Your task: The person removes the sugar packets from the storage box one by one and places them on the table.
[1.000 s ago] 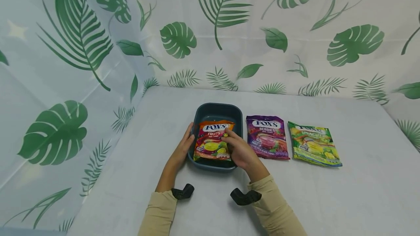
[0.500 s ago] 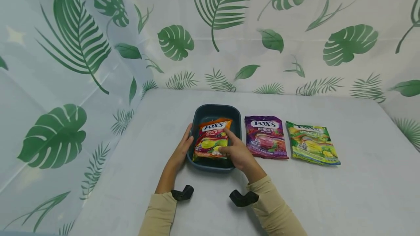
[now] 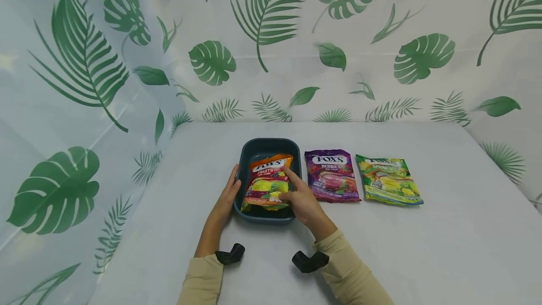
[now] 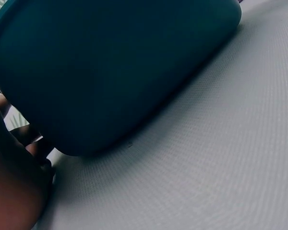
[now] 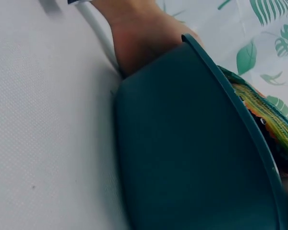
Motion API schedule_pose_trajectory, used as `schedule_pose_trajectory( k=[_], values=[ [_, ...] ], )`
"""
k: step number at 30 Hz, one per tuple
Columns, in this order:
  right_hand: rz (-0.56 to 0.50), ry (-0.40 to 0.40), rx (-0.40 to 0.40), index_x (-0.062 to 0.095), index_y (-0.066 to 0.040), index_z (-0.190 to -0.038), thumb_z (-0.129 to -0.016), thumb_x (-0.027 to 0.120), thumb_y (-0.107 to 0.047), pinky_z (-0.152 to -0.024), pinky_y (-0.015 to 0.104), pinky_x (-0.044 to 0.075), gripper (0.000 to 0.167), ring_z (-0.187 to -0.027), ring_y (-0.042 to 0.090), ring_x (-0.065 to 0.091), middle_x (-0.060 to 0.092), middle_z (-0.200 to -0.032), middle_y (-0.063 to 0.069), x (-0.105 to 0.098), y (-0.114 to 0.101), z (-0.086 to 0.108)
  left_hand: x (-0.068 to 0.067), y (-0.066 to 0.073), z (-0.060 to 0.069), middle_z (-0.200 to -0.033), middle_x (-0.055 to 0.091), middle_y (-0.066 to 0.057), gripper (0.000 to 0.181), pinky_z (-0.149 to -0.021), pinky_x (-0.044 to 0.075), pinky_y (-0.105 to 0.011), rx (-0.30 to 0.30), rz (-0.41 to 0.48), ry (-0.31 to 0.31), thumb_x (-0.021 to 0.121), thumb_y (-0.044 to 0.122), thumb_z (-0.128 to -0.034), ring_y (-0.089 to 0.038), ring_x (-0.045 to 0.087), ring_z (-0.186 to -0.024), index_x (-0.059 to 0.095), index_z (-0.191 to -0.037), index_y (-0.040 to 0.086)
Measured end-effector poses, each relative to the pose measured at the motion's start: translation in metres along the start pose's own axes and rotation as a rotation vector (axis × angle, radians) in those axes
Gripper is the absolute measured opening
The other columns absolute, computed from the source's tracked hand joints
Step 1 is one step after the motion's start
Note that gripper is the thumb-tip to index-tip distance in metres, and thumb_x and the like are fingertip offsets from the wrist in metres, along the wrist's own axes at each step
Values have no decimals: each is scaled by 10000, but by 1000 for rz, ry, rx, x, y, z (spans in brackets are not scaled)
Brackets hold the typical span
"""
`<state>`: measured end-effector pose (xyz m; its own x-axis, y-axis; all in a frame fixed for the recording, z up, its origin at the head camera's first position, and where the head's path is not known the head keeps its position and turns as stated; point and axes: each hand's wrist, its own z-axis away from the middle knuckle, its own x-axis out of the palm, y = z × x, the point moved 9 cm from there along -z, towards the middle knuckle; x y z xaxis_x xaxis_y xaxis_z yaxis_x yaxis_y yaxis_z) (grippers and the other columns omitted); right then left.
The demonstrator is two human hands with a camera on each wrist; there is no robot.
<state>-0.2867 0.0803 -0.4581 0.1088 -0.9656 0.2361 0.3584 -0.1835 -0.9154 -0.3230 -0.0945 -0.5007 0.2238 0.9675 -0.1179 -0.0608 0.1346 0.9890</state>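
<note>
An orange-red bag of Fox's Fruits candy [image 3: 264, 185] lies tilted in a dark blue-green tub [image 3: 271, 143], its lower end towards the near left. My right hand [image 3: 306, 204] reaches over the tub's right rim, index finger and thumb spread on the bag's face, pressing it. Its other fingers are hidden. Along the tub's left wall rests my left hand [image 3: 223, 204], fingers fairly straight. In the left wrist view, fingers [image 4: 36, 143] touch the tub's outer side. The right wrist view has the bag's edge [image 5: 264, 110] showing above the rim.
To the right of the tub lie a purple bag of Fox's Berries candy [image 3: 332, 178] and a green-yellow bag of Fox's Spring Tea candy [image 3: 388, 181]. The white table [image 3: 444, 248] meets a leaf-print cloth [image 3: 296, 51] at the back and left.
My right hand has shifted over the Fruits bag, with its thumb now on the face. The bag has turned slightly and slid left within the tub. The head view has shifted.
</note>
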Motion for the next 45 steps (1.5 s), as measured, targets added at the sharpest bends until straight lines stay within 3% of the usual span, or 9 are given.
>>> schedule_pose_trajectory(
  k=[4, 11, 17, 23, 26, 33, 36, 39, 45],
  values=[
    [-28, 20, -3, 262, -237, -1442, -866, 436, 113, -1067, 448, 312, 696, -1297, 326, 318, 124, -1528, 50, -3, 2, 4, 3, 0, 3, -1550, 24, 35, 521, -1106, -28, -560, -15, 5, -25, 278, 335, -996, -201, -37, -1426, 79, -1476, 293],
    [-125, 27, -22, 274, -226, -1441, -856, 439, 134, -1076, 445, 296, 707, -1318, 322, 281, 72, -1539, 39, -7, 0, 16, 5, 17, 8, -1551, 2, -43, 540, -1099, -41, -570, -17, 17, -54, 285, 282, -998, -261, -55, -1421, 63, -1484, 202],
    [-238, -13, -41, 242, -201, -1453, -841, 399, 178, -1096, 427, 253, 738, -1358, 297, 200, 42, -1542, 44, -11, -4, 34, 0, 2, 2, -1551, 25, 3, 545, -1111, -22, -549, -13, -8, -21, 304, 361, -985, -229, -28, -1425, 89, -1478, 274],
    [-283, -50, -32, 207, -207, -1463, -833, 395, 181, -1068, 378, 292, 763, -1360, 274, 192, 59, -1537, 44, -21, -3, 54, -1, -1, 2, -1550, 39, 18, 546, -1110, -16, -556, 19, -13, -7, 304, 366, -979, -225, -16, -1426, 103, -1478, 269],
    [-286, -49, -21, 196, -210, -1466, -837, 399, 175, -1034, 357, 333, 765, -1357, 284, 192, 50, -1537, 52, -27, -2, 63, 0, 4, 4, -1551, 23, 0, 541, -1110, -20, -554, 26, -26, -24, 296, 323, -990, -236, -27, -1424, 88, -1482, 236],
    [-275, -57, -37, 165, -195, -1473, -843, 405, 156, -966, 292, 433, 761, -1353, 300, 171, 15, -1538, 70, -43, -2, 80, 7, 34, 16, -1547, -12, -81, 553, -1119, -22, -529, 47, -37, -74, 285, 230, -993, -273, -50, -1419, 47, -1481, 124],
    [-261, -78, -33, 146, -200, -1476, -833, 406, 157, -947, 279, 452, 780, -1343, 295, 177, 7, -1535, 61, -51, -1, 87, 8, 37, 19, -1546, -15, -82, 547, -1128, -10, -508, 47, -51, -78, 273, 216, -997, -264, -47, -1420, 40, -1479, 109],
    [-227, -95, -29, 124, -202, -1479, -823, 416, 153, -954, 292, 448, 801, -1331, 300, 195, -11, -1535, 60, -60, 2, 94, 8, 37, 19, -1547, -17, -74, 545, -1129, -14, -504, 45, -48, -77, 272, 213, -997, -256, -50, -1420, 41, -1480, 114],
    [-166, -70, -37, 92, -187, -1482, -828, 419, 131, -948, 297, 453, 797, -1239, 195, 354, -26, -1536, 83, -82, 8, 108, 3, 10, 4, -1550, 6, 23, 551, -1132, -19, -493, 56, -45, -47, 292, 336, -990, -190, -40, -1424, 69, -1482, 231]
  ],
)
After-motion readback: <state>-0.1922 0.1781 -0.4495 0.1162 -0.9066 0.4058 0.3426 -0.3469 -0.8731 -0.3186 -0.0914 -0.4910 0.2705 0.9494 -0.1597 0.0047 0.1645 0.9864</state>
